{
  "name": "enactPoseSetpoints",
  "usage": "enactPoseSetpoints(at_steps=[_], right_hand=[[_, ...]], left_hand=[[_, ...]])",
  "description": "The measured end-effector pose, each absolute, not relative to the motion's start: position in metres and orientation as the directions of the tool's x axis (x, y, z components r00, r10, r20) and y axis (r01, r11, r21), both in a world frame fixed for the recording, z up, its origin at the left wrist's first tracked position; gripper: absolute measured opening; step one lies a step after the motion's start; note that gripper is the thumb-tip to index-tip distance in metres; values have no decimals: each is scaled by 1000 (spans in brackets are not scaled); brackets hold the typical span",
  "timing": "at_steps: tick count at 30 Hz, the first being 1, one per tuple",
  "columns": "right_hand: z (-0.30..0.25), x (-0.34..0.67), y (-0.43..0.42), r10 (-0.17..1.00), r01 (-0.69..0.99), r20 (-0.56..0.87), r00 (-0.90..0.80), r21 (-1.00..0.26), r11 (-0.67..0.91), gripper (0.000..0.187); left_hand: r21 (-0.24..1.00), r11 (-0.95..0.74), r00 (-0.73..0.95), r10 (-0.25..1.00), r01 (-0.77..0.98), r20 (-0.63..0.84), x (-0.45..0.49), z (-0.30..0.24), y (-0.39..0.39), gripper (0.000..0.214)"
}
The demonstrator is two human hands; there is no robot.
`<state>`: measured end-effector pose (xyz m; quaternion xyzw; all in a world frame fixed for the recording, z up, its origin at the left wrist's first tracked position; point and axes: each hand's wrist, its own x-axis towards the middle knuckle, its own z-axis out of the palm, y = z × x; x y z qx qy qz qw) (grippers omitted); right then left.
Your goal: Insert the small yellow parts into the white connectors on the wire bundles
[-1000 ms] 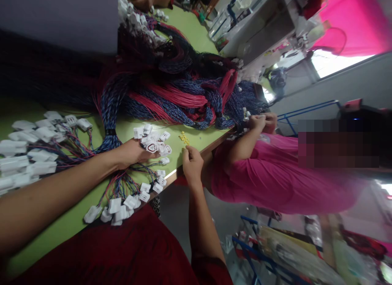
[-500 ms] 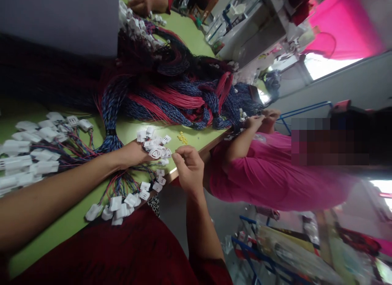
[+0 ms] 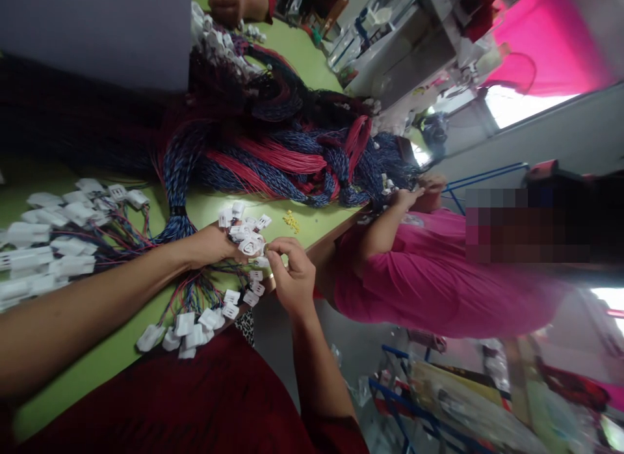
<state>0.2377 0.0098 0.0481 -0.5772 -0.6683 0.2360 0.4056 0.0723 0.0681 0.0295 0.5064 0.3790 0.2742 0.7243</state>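
My left hand (image 3: 219, 244) is closed round a cluster of white plastic connectors (image 3: 249, 246) on thin wires, over the green table. Its fingers are mostly hidden behind them. My right hand (image 3: 294, 272) pinches at the edge of that cluster, thumb and forefinger together; whatever is between the fingertips is too small to name. Small yellow pieces (image 3: 291, 221) lie in a loose pile just beyond. More white connectors (image 3: 192, 330) hang on their wires at the near table edge, and others (image 3: 53, 233) are spread at the left. A tied blue-black wire bundle (image 3: 178, 181) leads down to them.
Long bundles of red and blue-black wire (image 3: 287, 158) cover the middle of the green table (image 3: 316, 229). A grey panel (image 3: 92, 34) blocks the upper left. A co-worker in a pink shirt (image 3: 414, 272) works at the right end; another person's hand (image 3: 229, 4) is at the top.
My right hand has moved left, bringing its pinched fingertips up to the connectors in my left hand. My left hand has stayed nearly still.
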Motion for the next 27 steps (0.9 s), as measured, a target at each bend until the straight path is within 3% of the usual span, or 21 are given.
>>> enactPoseSetpoints(at_steps=[5, 9, 27], right_hand=[[42, 235, 10, 938, 595, 347, 20, -758, 268, 9], [39, 232, 10, 936, 574, 341, 86, -785, 233, 9], [24, 235, 4, 938, 473, 334, 90, -843, 255, 13]], left_hand=[[939, 345, 527, 797, 2, -294, 73, 30, 69, 16], [935, 354, 529, 794, 0, -300, 73, 28, 69, 14], [870, 479, 577, 745, -113, -335, 72, 32, 66, 29]])
